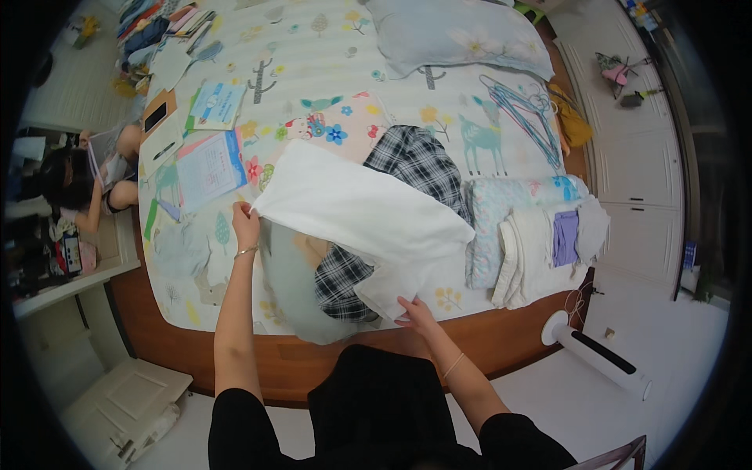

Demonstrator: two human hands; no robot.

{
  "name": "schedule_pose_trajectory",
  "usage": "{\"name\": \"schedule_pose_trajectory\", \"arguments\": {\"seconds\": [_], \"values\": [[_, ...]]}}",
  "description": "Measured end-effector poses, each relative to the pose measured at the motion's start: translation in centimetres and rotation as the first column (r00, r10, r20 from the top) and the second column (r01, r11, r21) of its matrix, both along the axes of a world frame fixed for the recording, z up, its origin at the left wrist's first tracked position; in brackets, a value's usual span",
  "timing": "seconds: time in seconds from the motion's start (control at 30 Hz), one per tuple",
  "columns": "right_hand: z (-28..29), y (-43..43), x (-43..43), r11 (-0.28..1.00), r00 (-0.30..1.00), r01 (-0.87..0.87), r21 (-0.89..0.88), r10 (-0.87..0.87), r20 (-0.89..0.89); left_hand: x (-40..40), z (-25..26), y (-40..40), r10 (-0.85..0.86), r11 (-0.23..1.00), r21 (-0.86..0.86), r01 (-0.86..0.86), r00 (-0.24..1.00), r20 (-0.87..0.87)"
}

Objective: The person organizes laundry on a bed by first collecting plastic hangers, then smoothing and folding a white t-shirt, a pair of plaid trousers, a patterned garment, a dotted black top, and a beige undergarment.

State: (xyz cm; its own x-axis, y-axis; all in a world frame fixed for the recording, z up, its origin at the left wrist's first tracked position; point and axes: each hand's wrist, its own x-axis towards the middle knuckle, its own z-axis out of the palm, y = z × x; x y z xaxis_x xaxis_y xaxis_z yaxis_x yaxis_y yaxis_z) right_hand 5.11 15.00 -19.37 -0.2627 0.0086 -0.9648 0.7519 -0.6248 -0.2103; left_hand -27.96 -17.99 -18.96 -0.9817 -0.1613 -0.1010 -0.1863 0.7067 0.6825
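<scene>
A white cloth garment (364, 205) lies spread over a bed, held at two places. My left hand (245, 223) pinches its left corner. At its lower end near the bed's front edge, my right hand (416, 314) grips the edge between thumb and fingers. Beneath the white cloth, a black-and-white plaid garment (417, 161) shows above and below it. A sheer grey-green fabric (294, 288) hangs a little over the bed edge. A pink cloth with floral and cartoon prints (343, 126) lies behind the white garment.
Folded clothes (520, 252) and a folded patterned quilt (487, 205) lie at the right. Hangers (523, 111) and a pillow (458, 38) are farther back. Booklets (214, 167) and a phone (155, 117) lie left. Another person (88, 176) sits beyond the left edge. A white tower appliance (599, 352) is at right.
</scene>
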Motion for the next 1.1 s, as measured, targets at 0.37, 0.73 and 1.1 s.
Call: {"name": "schedule_pose_trajectory", "arguments": {"seconds": [0.37, 0.73, 1.1], "values": [[0.8, 0.6, 1.6, 0.957, 0.985, 0.133, -0.257, -0.156, -0.071, 12.6, 5.6, 18.5, -0.99, -0.126, -0.141, 0.982, -0.134, -0.046], [-2.6, -0.3, 2.6, 0.977, 0.97, 0.181, -0.112, -0.196, -0.142, 12.5, 3.0, 19.5, -0.917, -0.39, -0.238, 0.89, -0.399, 0.013], [2.3, 6.1, 0.8, 0.575, 0.743, 0.618, -0.536, -0.65, 0.16, 12.7, 2.5, 20.2, -0.992, 0.117, 0.281, 0.953, 0.127, -0.016]]}}
